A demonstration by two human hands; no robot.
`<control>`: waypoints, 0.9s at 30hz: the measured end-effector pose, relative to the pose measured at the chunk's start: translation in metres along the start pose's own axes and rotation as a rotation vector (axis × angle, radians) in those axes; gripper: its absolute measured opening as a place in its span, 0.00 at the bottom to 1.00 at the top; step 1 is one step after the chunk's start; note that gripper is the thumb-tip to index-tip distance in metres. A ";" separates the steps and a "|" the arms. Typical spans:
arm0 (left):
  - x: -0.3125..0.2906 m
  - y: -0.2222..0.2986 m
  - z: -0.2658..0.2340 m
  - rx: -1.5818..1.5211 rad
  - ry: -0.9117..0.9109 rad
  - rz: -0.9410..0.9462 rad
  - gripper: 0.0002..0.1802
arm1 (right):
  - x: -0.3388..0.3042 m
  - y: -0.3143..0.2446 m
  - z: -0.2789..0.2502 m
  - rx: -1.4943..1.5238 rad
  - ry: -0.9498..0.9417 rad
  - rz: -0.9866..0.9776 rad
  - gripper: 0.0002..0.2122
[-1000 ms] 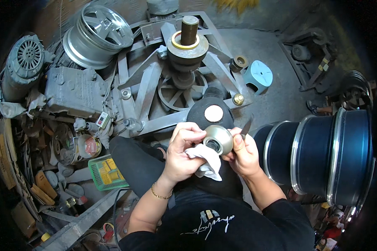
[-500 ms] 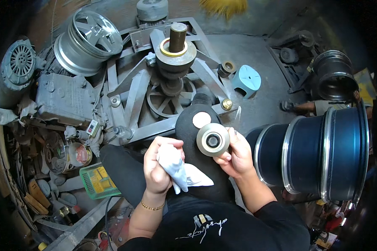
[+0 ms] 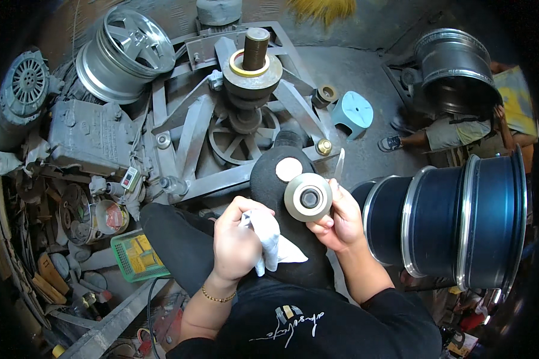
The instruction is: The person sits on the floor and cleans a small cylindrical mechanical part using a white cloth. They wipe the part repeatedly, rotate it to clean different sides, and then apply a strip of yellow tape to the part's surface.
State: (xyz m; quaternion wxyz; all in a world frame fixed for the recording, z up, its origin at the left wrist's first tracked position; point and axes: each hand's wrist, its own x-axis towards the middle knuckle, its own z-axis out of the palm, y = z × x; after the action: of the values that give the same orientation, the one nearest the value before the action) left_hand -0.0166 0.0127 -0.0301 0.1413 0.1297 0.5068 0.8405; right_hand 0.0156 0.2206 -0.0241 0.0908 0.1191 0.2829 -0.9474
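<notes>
My right hand (image 3: 344, 226) grips a round grey metal collar (image 3: 293, 200) by its right edge, fingers and thumb closed on it. The collar has a stepped, paler inner ring and a dark round hole in its middle, turned up toward me. Bunched in my closed left hand (image 3: 236, 244) is a white cloth (image 3: 269, 234), its loose corner hanging down to the right over my lap. A small gap separates cloth and collar. Beneath the collar, a pale round patch (image 3: 288, 169) shows on my dark-trousered knee.
Ahead stands a steel frame machine (image 3: 193, 139) with a threaded shaft (image 3: 256, 49). Stacked blue wheel rims (image 3: 434, 224) are close on my right. A light-blue stool (image 3: 354, 110) stands beyond. At far right a person (image 3: 458, 136) holds a dark rim (image 3: 455, 55). A green basket (image 3: 124, 263) lies left.
My left hand has turned and moved slightly right with the cloth. The collar has shifted a little right. The person at far right has come further into view, with the dark rim higher.
</notes>
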 end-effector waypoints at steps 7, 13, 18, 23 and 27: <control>-0.002 0.001 0.002 0.060 0.031 0.010 0.07 | 0.000 -0.001 -0.006 0.003 -0.016 0.003 0.18; -0.006 0.013 0.010 0.234 0.064 -0.013 0.09 | 0.002 -0.006 -0.008 0.003 -0.043 0.007 0.17; -0.015 0.041 0.011 0.644 -0.035 0.358 0.09 | -0.002 -0.003 -0.019 -0.084 0.038 -0.028 0.13; -0.003 0.043 -0.018 0.629 0.222 0.194 0.06 | -0.006 -0.002 -0.021 -0.040 0.054 -0.086 0.15; -0.021 0.001 -0.029 0.821 -0.110 0.035 0.14 | -0.002 -0.001 -0.031 -0.079 0.018 -0.095 0.14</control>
State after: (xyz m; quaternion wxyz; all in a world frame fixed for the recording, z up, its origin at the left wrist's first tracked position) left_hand -0.0075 -0.0191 -0.0435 0.0903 0.2289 0.7894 0.5625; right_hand 0.0227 0.2385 -0.0480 0.0479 0.1103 0.3262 -0.9376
